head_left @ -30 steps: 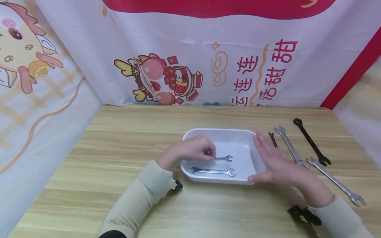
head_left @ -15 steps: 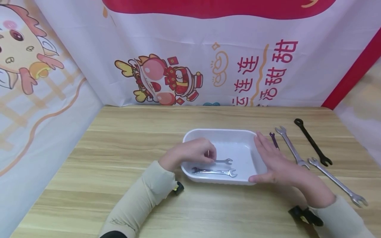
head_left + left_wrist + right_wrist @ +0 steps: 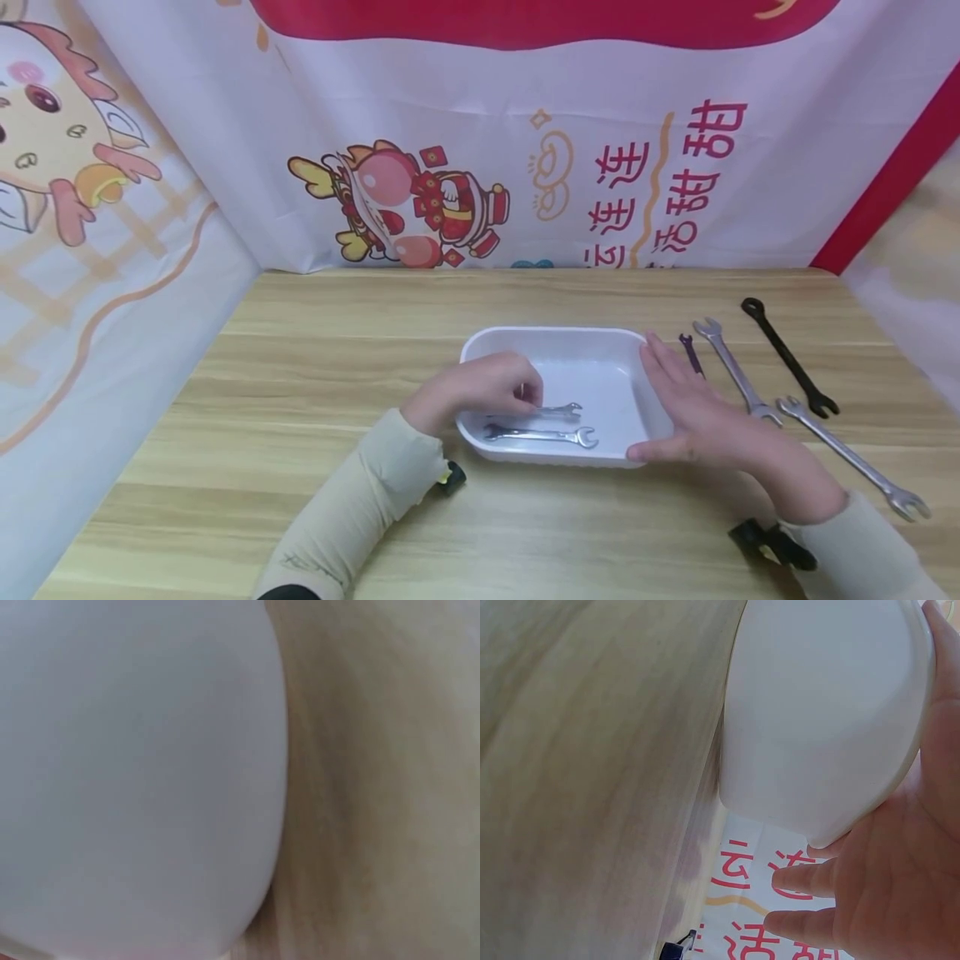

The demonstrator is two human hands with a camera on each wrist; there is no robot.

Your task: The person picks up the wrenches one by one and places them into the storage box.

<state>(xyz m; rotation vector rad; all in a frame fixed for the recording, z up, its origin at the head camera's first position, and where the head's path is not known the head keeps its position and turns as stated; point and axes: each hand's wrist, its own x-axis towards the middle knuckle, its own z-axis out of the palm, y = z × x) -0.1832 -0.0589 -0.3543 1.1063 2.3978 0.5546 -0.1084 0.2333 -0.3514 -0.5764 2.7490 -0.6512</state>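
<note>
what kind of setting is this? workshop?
Probably a staged recording booth, not a workshop: a wooden table walled in by cartoon-printed banner cloth, with only a white tray and a few loose wrenches laid out on it.

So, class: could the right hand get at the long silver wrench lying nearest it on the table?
Probably yes: the right hand rests open against the white tray, holding nothing, and the long silver wrench lies uncovered just beside it.
</note>
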